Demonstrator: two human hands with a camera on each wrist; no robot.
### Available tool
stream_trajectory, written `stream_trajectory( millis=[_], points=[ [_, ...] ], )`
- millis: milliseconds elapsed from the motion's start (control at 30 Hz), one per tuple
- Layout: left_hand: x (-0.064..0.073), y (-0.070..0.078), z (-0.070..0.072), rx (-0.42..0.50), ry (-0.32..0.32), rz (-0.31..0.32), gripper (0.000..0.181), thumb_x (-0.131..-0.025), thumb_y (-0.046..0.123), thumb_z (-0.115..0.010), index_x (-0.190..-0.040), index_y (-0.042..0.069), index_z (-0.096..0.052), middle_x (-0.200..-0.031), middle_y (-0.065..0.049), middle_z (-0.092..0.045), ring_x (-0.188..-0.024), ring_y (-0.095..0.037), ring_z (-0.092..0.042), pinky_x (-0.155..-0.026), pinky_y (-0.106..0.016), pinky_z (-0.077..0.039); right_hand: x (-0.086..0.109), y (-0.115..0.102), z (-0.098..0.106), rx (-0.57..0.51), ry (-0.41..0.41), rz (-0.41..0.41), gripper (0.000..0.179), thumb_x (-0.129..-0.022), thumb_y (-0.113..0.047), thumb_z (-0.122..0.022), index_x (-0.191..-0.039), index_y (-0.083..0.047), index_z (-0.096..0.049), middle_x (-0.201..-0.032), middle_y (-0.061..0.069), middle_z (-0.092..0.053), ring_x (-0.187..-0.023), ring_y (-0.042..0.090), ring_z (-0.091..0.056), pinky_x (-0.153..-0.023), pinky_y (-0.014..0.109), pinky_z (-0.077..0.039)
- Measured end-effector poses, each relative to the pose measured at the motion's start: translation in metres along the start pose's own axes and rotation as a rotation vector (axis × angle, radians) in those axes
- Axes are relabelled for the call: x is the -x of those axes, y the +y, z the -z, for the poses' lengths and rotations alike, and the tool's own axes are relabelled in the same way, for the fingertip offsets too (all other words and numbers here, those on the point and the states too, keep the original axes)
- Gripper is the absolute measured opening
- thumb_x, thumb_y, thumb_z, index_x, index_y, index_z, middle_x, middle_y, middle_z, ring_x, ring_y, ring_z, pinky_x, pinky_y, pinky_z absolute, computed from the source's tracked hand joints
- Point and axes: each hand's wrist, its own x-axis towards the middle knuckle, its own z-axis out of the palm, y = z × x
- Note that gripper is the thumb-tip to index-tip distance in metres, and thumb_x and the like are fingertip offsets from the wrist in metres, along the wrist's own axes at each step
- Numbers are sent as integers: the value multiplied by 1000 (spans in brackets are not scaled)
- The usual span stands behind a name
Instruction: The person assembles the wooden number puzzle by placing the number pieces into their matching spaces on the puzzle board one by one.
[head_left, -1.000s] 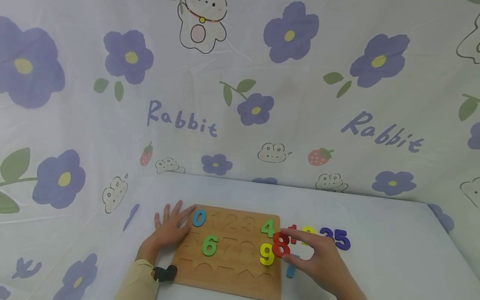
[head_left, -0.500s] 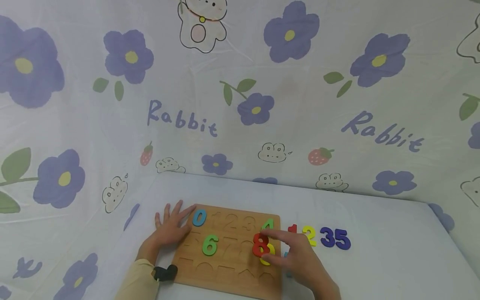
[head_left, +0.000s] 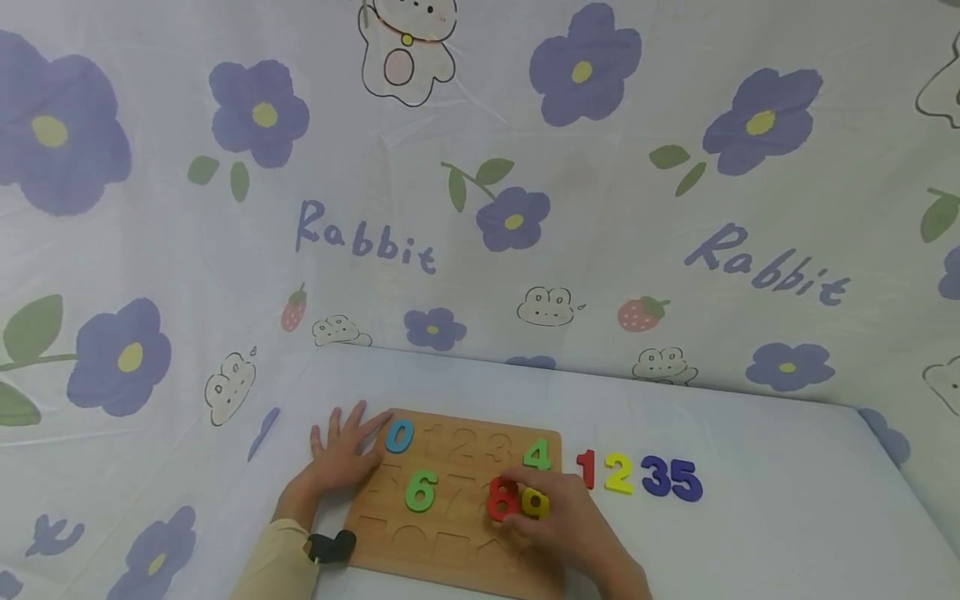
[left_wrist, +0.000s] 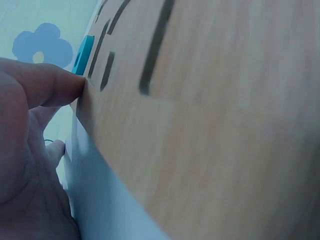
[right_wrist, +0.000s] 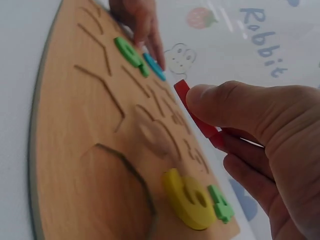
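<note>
In the head view, my right hand [head_left: 566, 512] pinches a red number 8 [head_left: 501, 500] between thumb and fingers, over the 8-shaped recess of the wooden puzzle board [head_left: 442, 521]. From the right wrist view, the red 8 [right_wrist: 195, 110] is seen edge-on, raised off the board. A yellow 9 [head_left: 536, 503] lies just right of it, partly covered by the hand. My left hand [head_left: 341, 454] has its fingers spread, with index finger and thumb touching the board's left edge. A blue 0 [head_left: 399, 436], a green 6 [head_left: 421, 491] and a green 4 [head_left: 537, 455] lie on the board.
Right of the board on the white table [head_left: 787, 500] lie a red 1 [head_left: 587, 469], a yellow 2 [head_left: 618, 473], a purple 3 [head_left: 656, 476] and a purple 5 [head_left: 686, 481]. A flower-printed cloth [head_left: 600, 208] rises behind the table.
My right hand has carried the red 8 leftward from the board's right edge, past the yellow 9, to over the 8 recess. My left hand stays in place.
</note>
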Motion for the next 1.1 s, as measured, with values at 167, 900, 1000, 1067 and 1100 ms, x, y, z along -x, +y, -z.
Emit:
stream_trajectory(
  millis=[167,900,1000,1067,1100],
  points=[
    [0,0,-1,-5,0,2,66,-104,26,-58,-168,23,-45,-181,-29,-11,-163,-63,13,-120,-83,20,-5,5,-8,13,-34,9,49,-94,-30,-88,-141,-23,-74,-136,-12,-76,-119,13,-68,-107,47,-61],
    [-4,-5,-3,-9,3,7,67,-102,25,-59,-168,27,-45,-182,-27,-11,-164,-62,11,-121,-83,19,-6,-2,-15,103,-32,-11,53,-93,-28,-88,-144,-20,-73,-139,-7,-76,-128,19,-70,-111,49,-59],
    [-5,-6,-4,-6,7,7,67,-103,26,-59,-168,25,-45,-182,-27,-12,-164,-62,11,-121,-83,19,0,-7,-5,60,5,-34,55,-92,-30,-89,-144,-22,-74,-142,-8,-75,-130,21,-70,-111,52,-58],
    [-4,-5,-4,-8,10,6,66,-103,27,-59,-168,25,-45,-182,-27,-12,-164,-62,11,-120,-83,19,5,-11,4,25,32,-57,55,-91,-34,-90,-143,-25,-75,-141,-8,-76,-131,23,-70,-112,55,-57],
    [-4,-5,-4,-10,11,5,66,-104,27,-59,-168,25,-46,-182,-27,-13,-164,-63,10,-120,-83,18,7,-13,8,16,47,-65,55,-90,-37,-91,-142,-27,-75,-140,-9,-76,-132,25,-70,-112,57,-57]
  ],
)
